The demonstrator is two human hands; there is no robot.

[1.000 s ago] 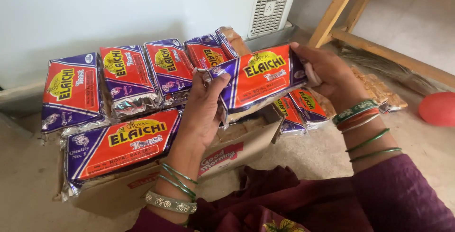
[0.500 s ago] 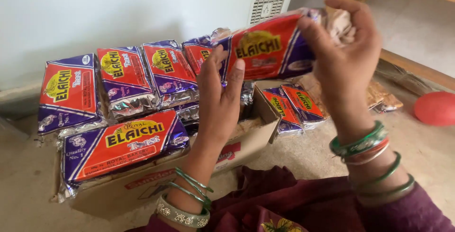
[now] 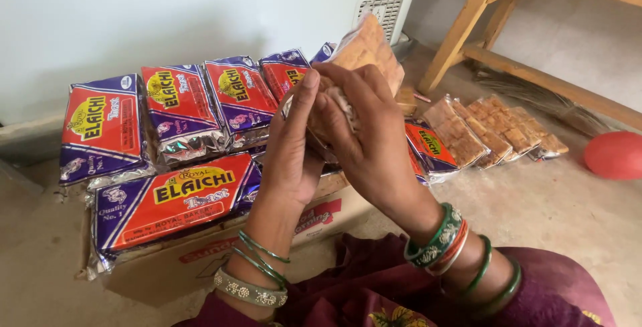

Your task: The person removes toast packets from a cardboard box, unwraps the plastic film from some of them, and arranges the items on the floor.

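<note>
We hold one clear-backed packet of toast (image 3: 364,49) between both hands, raised above the cardboard box (image 3: 200,260). Our left hand (image 3: 294,146) stands palm-in with fingers straight, pressed flat against the packet's near side; our right hand (image 3: 364,140) wraps over it from the other side, fingers curled shut around the crumpled lower end. The packet's upper end sticks out above our fingertips, tilted away from us, its golden toast showing through the wrapper.

Just beyond the grip and to its left, a row of red-and-purple packets (image 3: 180,103) stands upright against the pale wall (image 3: 167,13). Below the left hand, one more packet of the same kind (image 3: 174,200) lies flat on the box — touching the standing row. To the right of the grip, another red-and-purple packet (image 3: 431,150) lies on its side, and beside it a few clear packets (image 3: 495,130) rest on the floor (image 3: 555,213).

Farther right, well apart from the hands, sits a red ball (image 3: 614,155), with a wooden bench leg (image 3: 468,26) and a broom (image 3: 528,93) behind the packets. Green and silver bangles (image 3: 257,267) ring the left wrist, green and red ones (image 3: 445,240) the right.
</note>
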